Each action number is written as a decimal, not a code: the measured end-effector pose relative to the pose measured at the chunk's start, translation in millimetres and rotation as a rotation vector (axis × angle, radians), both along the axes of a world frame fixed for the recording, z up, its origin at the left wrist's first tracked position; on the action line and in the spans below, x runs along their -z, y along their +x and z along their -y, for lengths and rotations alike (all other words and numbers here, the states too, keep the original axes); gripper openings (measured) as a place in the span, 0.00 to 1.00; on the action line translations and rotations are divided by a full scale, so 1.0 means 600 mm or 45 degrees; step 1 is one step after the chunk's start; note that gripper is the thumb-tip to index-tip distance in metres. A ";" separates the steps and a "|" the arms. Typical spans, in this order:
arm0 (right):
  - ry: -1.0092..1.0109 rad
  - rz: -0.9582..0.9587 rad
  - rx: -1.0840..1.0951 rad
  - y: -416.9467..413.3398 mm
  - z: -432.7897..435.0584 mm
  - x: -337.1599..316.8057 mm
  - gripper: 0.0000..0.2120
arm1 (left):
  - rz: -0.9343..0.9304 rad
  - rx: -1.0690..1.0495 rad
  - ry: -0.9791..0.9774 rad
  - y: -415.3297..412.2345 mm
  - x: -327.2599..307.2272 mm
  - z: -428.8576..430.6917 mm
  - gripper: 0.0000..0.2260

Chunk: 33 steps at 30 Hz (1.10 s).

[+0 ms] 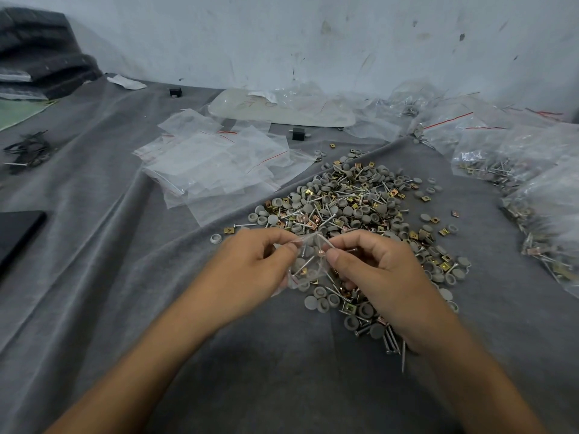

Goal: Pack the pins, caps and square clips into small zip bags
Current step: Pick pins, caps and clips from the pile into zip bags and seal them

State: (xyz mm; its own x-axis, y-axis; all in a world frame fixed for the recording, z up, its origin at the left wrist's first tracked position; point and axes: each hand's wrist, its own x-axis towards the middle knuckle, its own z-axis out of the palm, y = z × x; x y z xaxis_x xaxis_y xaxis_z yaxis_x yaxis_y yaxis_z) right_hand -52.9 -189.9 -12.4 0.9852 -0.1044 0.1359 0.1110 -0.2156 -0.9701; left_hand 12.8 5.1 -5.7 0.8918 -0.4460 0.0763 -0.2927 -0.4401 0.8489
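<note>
So that its mouth can be worked, the part-filled small zip bag (305, 266) is pinched by the left hand (250, 270) and the right hand (377, 277) over the near side of the pile (360, 202) of pins (394, 341), caps (311, 300) and square clips (229, 229) at the middle of the desk (125, 245).

A pale, bluish-white wall (313, 36) spans the top from 10 to 2 o'clock, its paint scuffed with dark flecks, scratches and a few brownish stains. Below it lies the surface (94, 261), draped in grey cloth with long creases running from 11 o'clock toward 7. At 10 o'clock a stack of dark folded fabric (40, 51) sits by the wall, with a green patch (15, 112) just beneath it. A flat black slab (15, 233) lies at 9 o'clock. The light is soft and even, with faint shadows.
</note>
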 end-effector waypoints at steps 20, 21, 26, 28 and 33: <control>-0.355 0.081 0.096 0.000 -0.004 0.011 0.12 | 0.064 0.023 0.005 0.000 0.002 -0.003 0.08; -0.333 0.087 0.085 0.000 -0.001 0.010 0.14 | 0.062 0.016 0.004 0.000 0.003 -0.003 0.08; -0.247 0.090 -0.014 -0.004 -0.003 0.008 0.09 | 0.051 0.012 0.000 -0.001 0.003 -0.002 0.08; -0.191 0.111 -0.028 -0.002 -0.008 0.010 0.06 | 0.048 0.027 -0.005 -0.001 0.001 -0.002 0.08; -0.171 0.094 -0.137 -0.004 -0.011 0.011 0.09 | 0.050 0.055 0.003 -0.001 -0.001 -0.001 0.09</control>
State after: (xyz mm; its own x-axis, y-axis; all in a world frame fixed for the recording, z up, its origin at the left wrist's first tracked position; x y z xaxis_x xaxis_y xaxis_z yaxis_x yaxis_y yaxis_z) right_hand -55.4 -183.5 -19.1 0.9764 0.0253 0.2143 0.2107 -0.3257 -0.9217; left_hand 11.9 5.9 -5.3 0.8680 -0.4842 0.1099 -0.3447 -0.4283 0.8353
